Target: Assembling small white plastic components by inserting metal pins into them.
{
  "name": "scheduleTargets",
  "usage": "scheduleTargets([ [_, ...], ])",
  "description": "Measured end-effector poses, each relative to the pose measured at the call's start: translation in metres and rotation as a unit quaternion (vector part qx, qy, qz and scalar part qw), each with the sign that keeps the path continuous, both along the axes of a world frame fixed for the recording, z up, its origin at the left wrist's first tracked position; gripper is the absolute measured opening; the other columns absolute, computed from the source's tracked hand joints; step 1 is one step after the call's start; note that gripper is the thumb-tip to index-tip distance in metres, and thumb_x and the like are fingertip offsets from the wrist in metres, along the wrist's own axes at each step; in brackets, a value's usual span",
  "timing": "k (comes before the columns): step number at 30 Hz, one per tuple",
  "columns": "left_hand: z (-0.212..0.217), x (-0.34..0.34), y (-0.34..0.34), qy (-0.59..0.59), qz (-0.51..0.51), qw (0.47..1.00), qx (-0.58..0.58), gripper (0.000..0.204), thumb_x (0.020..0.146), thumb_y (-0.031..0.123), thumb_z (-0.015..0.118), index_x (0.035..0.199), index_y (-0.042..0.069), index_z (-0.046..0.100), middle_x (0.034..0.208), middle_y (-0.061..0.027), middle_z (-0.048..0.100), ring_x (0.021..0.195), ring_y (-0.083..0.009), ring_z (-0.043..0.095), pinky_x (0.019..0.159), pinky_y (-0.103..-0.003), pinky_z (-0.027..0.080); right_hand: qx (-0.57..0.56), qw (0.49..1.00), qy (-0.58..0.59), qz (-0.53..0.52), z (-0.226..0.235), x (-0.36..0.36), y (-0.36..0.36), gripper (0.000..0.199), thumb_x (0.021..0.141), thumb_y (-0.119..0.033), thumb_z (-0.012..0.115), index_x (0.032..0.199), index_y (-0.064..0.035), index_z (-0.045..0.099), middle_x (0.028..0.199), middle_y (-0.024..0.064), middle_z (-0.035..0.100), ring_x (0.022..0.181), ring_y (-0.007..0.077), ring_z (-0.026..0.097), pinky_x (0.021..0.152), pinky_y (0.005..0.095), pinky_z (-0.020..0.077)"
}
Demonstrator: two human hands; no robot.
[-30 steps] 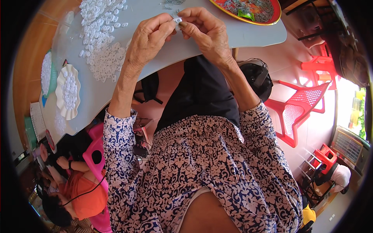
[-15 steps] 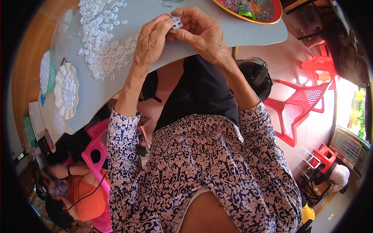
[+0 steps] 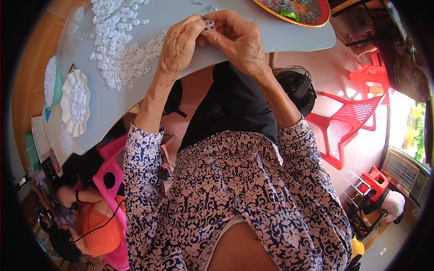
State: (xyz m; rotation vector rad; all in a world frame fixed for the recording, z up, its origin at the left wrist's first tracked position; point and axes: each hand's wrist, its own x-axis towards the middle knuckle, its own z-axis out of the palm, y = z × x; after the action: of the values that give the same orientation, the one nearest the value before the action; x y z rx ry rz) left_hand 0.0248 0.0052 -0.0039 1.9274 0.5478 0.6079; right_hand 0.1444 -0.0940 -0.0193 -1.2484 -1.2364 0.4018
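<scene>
Grey-topped table (image 3: pixel 294 40) with a curved near edge, above a pink-toned tiled floor (image 3: pixel 312 65), seen from the wearer's head. At the upper centre, 2 bare hands meet over the table's near part. Left hand (image 3: pixel 177 47): thumb and forefinger brought together at the left side of a small white perforated piece (image 3: pixel 209 25), the tips partly hidden. Right hand (image 3: pixel 242 45): forefinger above and thumb below, pinching the same piece from the right; the other fingers are curled, and whether they touch it cannot be told. The piece is thus held between the 2 hands, several holes showing.

To the left, a heap of white oval pieces (image 3: pixel 110 31) adjoins a spread of flatter white pieces (image 3: pixel 124 65), the latter reaching close to the left hand. Farther left, a cream dish with a wavy rim (image 3: pixel 79 130) contains more white pieces, just beside a green basket (image 3: pixel 59 83), also loaded with white pieces. Small metal parts (image 3: pixel 209 8) lie just beyond the fingers. At the upper right, a red tray with a yellow rim (image 3: pixel 325 12) holds many thin metal parts and a green packet (image 3: pixel 289 13). Lower left: a co-worker in orange (image 3: pixel 101 230) beside a pink chair (image 3: pixel 110 180). Right: a red chair (image 3: pixel 341 131) on the floor.
</scene>
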Motion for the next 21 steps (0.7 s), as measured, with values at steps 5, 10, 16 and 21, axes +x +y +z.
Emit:
scheduleTargets([
  [5,-0.011,-0.001,0.008,-0.068,-0.055,0.983,0.161,0.023,0.091,0.019,0.040,0.085,-0.001,0.049,0.075,-0.0119,0.052,0.062,-0.0243,0.054,0.058,-0.033,0.043,0.003,0.999,-0.027,-0.021,0.000,-0.003,0.000,0.022,0.081,-0.003,0.067,0.099,0.0029,0.057,0.070,0.0074,0.066,0.064,0.0112,0.065,0.058,0.0230,0.0508],
  [10,-0.012,0.001,0.009,-0.054,-0.049,0.982,0.174,0.023,0.091,0.018,0.038,0.084,-0.002,0.048,0.075,-0.0120,0.052,0.062,-0.0247,0.054,0.059,-0.034,0.044,-0.003,0.999,-0.042,-0.033,0.001,-0.003,0.000,0.019,0.081,-0.002,0.066,0.097,0.0026,0.057,0.069,0.0074,0.066,0.062,0.0114,0.065,0.056,0.0233,0.0501],
  [16,-0.011,0.003,0.008,-0.061,-0.032,0.991,0.111,0.025,0.091,0.020,0.038,0.085,-0.002,0.048,0.075,-0.0118,0.052,0.061,-0.0226,0.052,0.059,-0.033,0.043,0.004,0.999,-0.041,-0.034,-0.001,-0.003,0.004,0.018,0.081,-0.003,0.067,0.096,0.0033,0.058,0.071,0.0077,0.067,0.064,0.0115,0.065,0.058,0.0230,0.0510],
  [21,-0.007,0.005,0.002,-0.064,0.002,0.997,0.040,0.028,0.091,0.025,0.041,0.084,-0.001,0.049,0.068,-0.0087,0.048,0.059,-0.0168,0.044,0.058,-0.031,0.038,0.014,0.996,0.082,0.029,-0.008,0.004,0.006,0.024,0.085,-0.005,0.064,0.107,0.0042,0.059,0.079,0.0052,0.064,0.073,0.0092,0.064,0.065,0.0217,0.0505],
])
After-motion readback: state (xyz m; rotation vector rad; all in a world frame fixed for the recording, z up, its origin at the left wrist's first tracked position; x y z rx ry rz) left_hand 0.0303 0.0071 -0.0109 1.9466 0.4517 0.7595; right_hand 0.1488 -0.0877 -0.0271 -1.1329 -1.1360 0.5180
